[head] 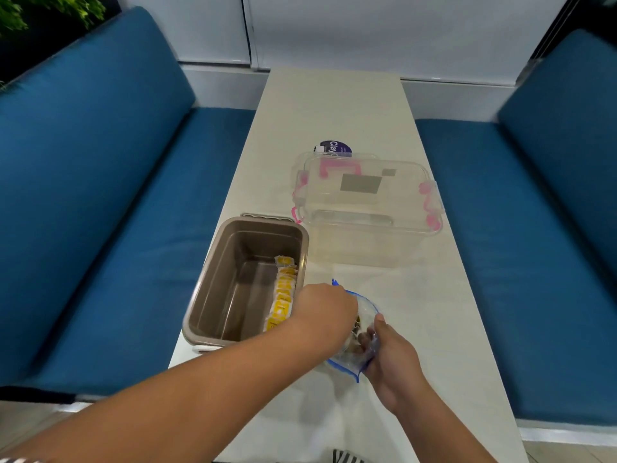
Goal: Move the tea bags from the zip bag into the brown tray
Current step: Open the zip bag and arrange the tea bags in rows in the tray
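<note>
A person seated at a long white table [334, 105] works partway through moving tea bags [283, 295] from a zip bag [366, 306] into a brown tray [218, 284]. A row of yellow-tagged tea bags already stands along the tray's right wall, while the rest of its floor shows bare, suggesting the job is perhaps under halfway done.

The zip bag sits just right of the tray, near the table's front edge. The right hand [395, 364] grips the bag's rim, thumb over the top, holding its mouth open. The left hand [329, 309] reaches into that mouth; its fingers are hidden, so whether they have closed on anything cannot be told. Dark shapes show through the plastic, and more tea bags probably remain to be lifted out. A clear lidded box [367, 208] stands behind.
</note>
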`<state>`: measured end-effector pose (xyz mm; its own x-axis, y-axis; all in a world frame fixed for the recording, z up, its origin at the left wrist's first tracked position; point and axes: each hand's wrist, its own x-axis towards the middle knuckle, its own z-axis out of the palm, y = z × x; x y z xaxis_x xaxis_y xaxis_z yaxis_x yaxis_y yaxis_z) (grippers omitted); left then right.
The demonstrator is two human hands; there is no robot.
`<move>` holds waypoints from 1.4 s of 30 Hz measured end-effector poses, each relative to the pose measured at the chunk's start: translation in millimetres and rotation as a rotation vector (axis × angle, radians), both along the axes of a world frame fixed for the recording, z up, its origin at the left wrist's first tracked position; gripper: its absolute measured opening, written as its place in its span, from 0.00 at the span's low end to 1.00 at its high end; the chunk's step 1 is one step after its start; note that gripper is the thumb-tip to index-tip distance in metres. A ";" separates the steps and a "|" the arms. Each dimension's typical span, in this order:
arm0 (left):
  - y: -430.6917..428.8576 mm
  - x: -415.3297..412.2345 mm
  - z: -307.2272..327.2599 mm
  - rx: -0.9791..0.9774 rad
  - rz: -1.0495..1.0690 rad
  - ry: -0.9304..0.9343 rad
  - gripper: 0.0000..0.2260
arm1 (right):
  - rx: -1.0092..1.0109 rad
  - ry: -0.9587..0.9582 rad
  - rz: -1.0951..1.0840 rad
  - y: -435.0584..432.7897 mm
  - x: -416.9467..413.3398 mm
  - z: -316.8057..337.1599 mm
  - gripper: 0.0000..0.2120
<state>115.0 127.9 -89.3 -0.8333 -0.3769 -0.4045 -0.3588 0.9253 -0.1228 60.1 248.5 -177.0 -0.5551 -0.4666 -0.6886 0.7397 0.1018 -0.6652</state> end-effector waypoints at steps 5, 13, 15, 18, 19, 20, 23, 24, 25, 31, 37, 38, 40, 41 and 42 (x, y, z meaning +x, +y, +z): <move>4.4 -1.5 -17.6 0.027 0.030 -0.024 0.06 | 0.027 -0.021 -0.039 -1.1 1.6 -0.4 0.22; -4.6 -0.7 -12.0 0.270 0.159 0.171 0.04 | -0.019 -0.021 -0.027 -3.9 1.5 -1.0 0.17; -10.3 3.1 -1.5 0.370 0.172 0.272 0.03 | -0.030 -0.018 -0.033 -4.5 1.9 -0.9 0.16; -21.4 10.7 19.1 0.464 0.175 0.398 0.05 | -0.032 -0.026 -0.042 -5.6 3.4 2.1 0.19; -25.8 13.8 26.4 0.479 0.176 0.433 0.05 | -0.043 -0.031 -0.041 -6.5 3.9 2.8 0.20; -31.0 16.7 33.6 0.483 0.180 0.467 0.06 | -0.058 -0.038 -0.040 -6.9 4.7 3.7 0.20; -50.8 28.2 55.5 0.443 0.220 0.540 0.07 | -0.058 -0.051 -0.062 -9.2 5.4 2.9 0.19; -58.9 32.5 61.3 0.428 0.240 0.559 0.07 | -0.062 -0.053 -0.071 -9.7 5.1 2.1 0.19; -66.9 37.1 66.9 0.413 0.259 0.577 0.06 | -0.060 -0.052 -0.075 -10.5 5.3 0.9 0.18; -106.8 73.1 87.1 0.343 0.323 0.576 0.05 | -0.051 -0.035 -0.101 -16.6 9.6 7.2 0.15; -117.0 90.6 58.2 0.345 0.266 0.332 0.02 | -0.038 -0.053 -0.143 -23.5 12.7 13.4 0.13; -116.9 91.7 50.1 0.359 0.244 0.271 0.03 | -0.031 -0.060 -0.149 -24.9 12.8 13.4 0.13; -116.4 92.0 33.5 0.392 0.210 0.150 0.03 | -0.006 -0.069 -0.164 -26.8 13.0 13.7 0.12; -116.2 91.8 25.5 0.419 0.200 0.107 0.03 | 0.001 -0.073 -0.169 -27.3 13.0 14.0 0.12; -116.1 91.3 17.9 0.452 0.199 0.077 0.02 | 0.004 -0.074 -0.167 -27.9 13.6 14.6 0.12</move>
<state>206.3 11.8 -71.4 -0.7972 -0.3328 -0.5037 -0.5258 0.7927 0.3085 73.7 220.6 -162.4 -0.5728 -0.3694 -0.7318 0.7932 -0.0244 -0.6085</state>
